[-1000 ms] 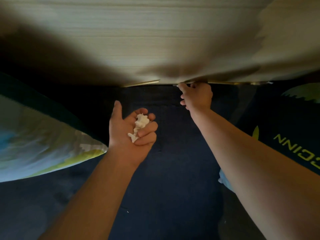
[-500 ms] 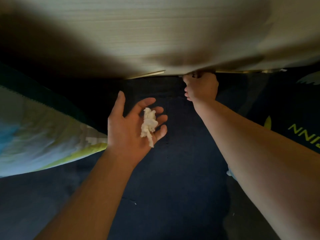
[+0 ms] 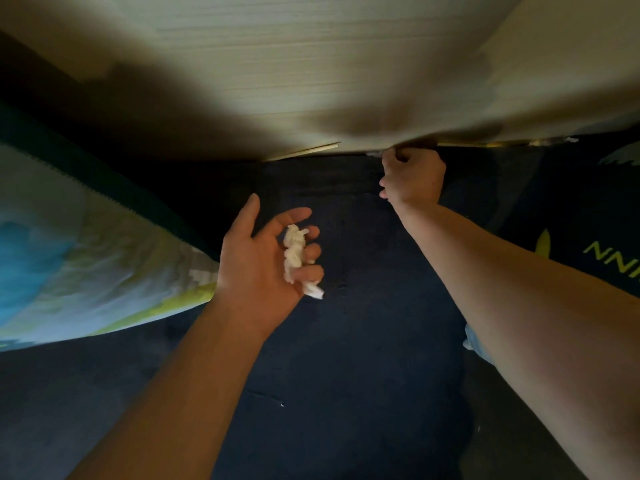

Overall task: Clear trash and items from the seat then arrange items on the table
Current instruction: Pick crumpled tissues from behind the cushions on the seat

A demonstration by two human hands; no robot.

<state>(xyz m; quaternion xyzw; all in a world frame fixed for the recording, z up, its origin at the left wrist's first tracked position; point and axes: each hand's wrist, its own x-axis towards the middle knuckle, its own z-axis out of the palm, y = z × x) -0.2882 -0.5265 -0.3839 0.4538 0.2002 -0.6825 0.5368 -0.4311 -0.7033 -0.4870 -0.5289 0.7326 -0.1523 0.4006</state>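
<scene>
My left hand [image 3: 266,261] hovers palm-up over the dark blue seat [image 3: 346,375]. Its fingers curl loosely around a crumpled white tissue [image 3: 294,252], the thumb and index finger spread. My right hand [image 3: 414,178] reaches to the back of the seat. Its fingers are curled into the gap under the pale wooden panel [image 3: 311,64]. A tiny white scrap [image 3: 374,154] shows at the seam beside the fingertips. Whether the fingers grip it is hidden.
A pillow [image 3: 86,258] with a blue, white and yellow pattern lies at the left. A dark cushion [image 3: 588,220] with green lettering sits at the right. A light blue item [image 3: 476,342] peeks out beneath my right forearm.
My left hand opened from a closed grip and then curled partly back around the tissue. My right hand's fingers folded deeper into the gap at the seat's back.
</scene>
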